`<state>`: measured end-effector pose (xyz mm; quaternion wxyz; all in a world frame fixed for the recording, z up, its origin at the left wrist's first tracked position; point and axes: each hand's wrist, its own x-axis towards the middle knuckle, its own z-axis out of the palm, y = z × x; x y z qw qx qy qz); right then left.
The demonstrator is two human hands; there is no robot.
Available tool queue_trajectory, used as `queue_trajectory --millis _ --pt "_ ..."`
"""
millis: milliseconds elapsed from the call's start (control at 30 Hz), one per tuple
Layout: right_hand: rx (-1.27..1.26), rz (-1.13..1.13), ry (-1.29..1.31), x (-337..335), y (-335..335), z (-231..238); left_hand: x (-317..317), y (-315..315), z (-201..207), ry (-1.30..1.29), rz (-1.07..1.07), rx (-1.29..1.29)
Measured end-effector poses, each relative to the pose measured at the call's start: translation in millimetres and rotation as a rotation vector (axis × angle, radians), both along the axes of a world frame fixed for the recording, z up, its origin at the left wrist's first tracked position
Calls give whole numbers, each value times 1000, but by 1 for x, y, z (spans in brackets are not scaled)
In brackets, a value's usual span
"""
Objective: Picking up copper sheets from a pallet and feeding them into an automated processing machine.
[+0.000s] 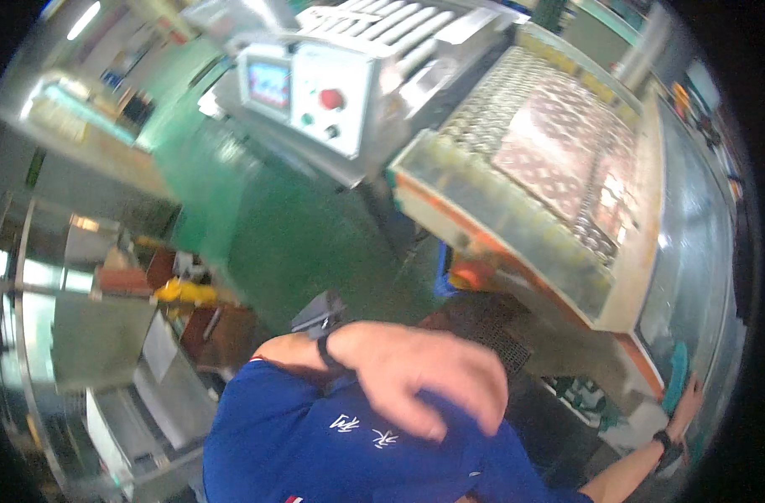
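Observation:
My left hand (429, 373), with a dark band at its wrist, is raised in front of my blue shirt (340, 453). Its fingers are curved and the thumb stands apart, with nothing in the hand. Far to the right, my right hand (689, 407) reaches to the edge of a clear cover (693, 251), against a teal piece (676, 377). Those fingers are small and partly hidden, so their grip is unclear. Beyond my hands, copper-coloured patterned panels (546, 147) lie flat on the rollers (491, 101) of an open-topped machine tray.
A control box (307, 96) with a screen and a red button stands at the far side, beside a conveyor with white rollers (399, 29). The tray's pale wall (500, 214) rises between me and the panels. Left are a metal rack (30, 293) and a yellow item (185, 291).

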<state>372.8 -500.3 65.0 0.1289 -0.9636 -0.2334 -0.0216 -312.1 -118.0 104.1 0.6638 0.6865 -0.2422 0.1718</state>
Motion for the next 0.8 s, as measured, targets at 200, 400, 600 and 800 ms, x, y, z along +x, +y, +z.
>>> queue_trajectory --millis 200,400,600,800 --pt "-70 -235 -217 2 10 2 -69 -63 29 -529 335 60" --pt "89 -208 -540 -172 75 1 -172 -41 32 -453 716 -77" --pt "317 806 -182 -410 211 -169 -289 10 17 -610 1009 -518" --pt "305 937 507 -776 424 -210 -408 64 26 -835 1015 -592"
